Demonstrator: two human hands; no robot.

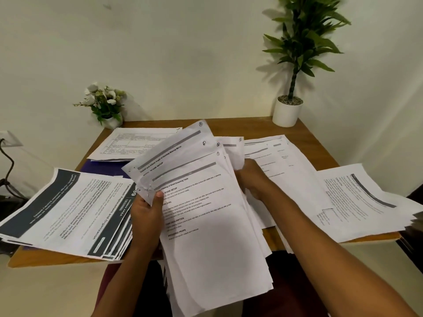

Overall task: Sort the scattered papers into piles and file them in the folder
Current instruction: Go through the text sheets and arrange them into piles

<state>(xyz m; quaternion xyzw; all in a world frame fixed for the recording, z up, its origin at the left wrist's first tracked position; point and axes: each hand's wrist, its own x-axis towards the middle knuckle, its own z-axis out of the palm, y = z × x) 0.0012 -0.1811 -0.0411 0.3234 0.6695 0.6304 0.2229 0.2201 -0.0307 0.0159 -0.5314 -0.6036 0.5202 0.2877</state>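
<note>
I hold a fanned stack of white printed papers [206,225] above the near edge of the wooden table [263,126]. My left hand [146,213] grips the stack's left edge, thumb on top. My right hand [251,179] grips its right edge near the top. A pile of pages with dark headers [66,211] lies at the left. Another pile with tables [132,143] lies at the back left. More sheets [281,165] lie at the right, and one pile [361,202] overhangs the right edge. A dark blue folder [105,167] shows partly under the papers.
A small pot of white flowers [104,106] stands at the back left corner. A tall green plant in a white pot [287,110] stands at the back right corner. A wall socket with a cable [6,143] is at the far left.
</note>
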